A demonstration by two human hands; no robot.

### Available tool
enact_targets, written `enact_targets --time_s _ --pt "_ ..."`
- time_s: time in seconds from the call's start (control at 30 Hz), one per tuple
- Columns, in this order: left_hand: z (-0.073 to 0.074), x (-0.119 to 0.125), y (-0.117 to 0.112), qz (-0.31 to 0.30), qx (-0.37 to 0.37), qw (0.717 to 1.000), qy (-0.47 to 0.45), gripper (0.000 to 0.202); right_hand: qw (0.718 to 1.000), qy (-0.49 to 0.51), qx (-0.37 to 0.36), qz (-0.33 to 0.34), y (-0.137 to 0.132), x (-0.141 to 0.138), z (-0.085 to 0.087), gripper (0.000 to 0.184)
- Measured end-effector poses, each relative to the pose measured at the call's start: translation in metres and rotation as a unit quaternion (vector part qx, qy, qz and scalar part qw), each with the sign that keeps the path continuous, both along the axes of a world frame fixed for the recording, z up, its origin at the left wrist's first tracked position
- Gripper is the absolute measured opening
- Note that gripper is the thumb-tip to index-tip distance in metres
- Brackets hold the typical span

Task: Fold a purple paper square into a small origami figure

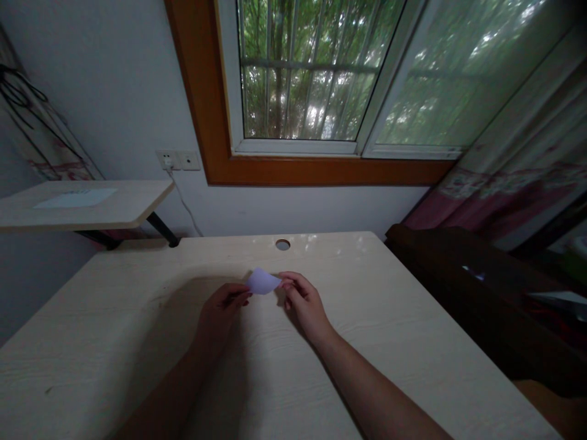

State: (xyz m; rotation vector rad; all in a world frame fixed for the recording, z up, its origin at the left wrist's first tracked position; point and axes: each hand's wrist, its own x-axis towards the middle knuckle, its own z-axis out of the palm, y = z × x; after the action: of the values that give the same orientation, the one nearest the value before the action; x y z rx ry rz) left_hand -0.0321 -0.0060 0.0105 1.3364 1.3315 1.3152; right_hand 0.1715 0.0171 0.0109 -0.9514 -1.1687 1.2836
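Purple paper (262, 282) is hanging over the desk (284, 373), left hand (222, 307) pinching one corner, right hand (306, 302) pinching the opposite one. A round hole (283, 245)'s showing just behind, and the window (312, 79)'s glowing green past that.

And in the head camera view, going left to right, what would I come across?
Pale sheet on the shelf → wall sockets → left hand → purple paper → right hand → pink-bottomed curtain.
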Motion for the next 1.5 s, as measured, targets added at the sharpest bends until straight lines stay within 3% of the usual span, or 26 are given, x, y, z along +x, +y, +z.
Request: enact_targets --time_s 0.2,0.33,0.43,0.7,0.97,1.1,1.5 --pt "0.002 0.0 0.0 -0.016 0.026 1.0 0.003 0.018 0.995 -0.079 0.054 0.039 -0.001 -0.002 -0.006 0.03" --pt "0.001 0.0 0.0 -0.029 0.042 0.999 0.005 0.015 0.984 -0.117 0.123 0.052 0.001 0.001 -0.006 0.02" --pt "-0.002 -0.001 0.0 -0.037 0.056 0.998 0.007 0.013 0.982 -0.123 0.132 0.053 0.002 0.002 -0.005 0.016" --pt "-0.007 0.001 0.0 -0.045 0.079 0.996 0.001 0.009 0.987 -0.082 0.13 0.05 0.003 0.002 -0.004 0.011" --pt "-0.012 0.005 -0.002 -0.066 0.042 0.994 -0.07 0.031 0.991 -0.079 0.103 0.043 0.001 0.001 -0.004 0.015" --pt "-0.011 0.005 -0.004 -0.087 0.044 0.994 -0.054 0.026 0.993 -0.055 0.073 0.068 -0.001 -0.001 -0.004 0.018" --pt "-0.017 0.004 -0.002 -0.053 0.048 0.997 0.013 0.022 0.996 -0.012 0.019 0.086 -0.002 -0.005 -0.01 0.022"
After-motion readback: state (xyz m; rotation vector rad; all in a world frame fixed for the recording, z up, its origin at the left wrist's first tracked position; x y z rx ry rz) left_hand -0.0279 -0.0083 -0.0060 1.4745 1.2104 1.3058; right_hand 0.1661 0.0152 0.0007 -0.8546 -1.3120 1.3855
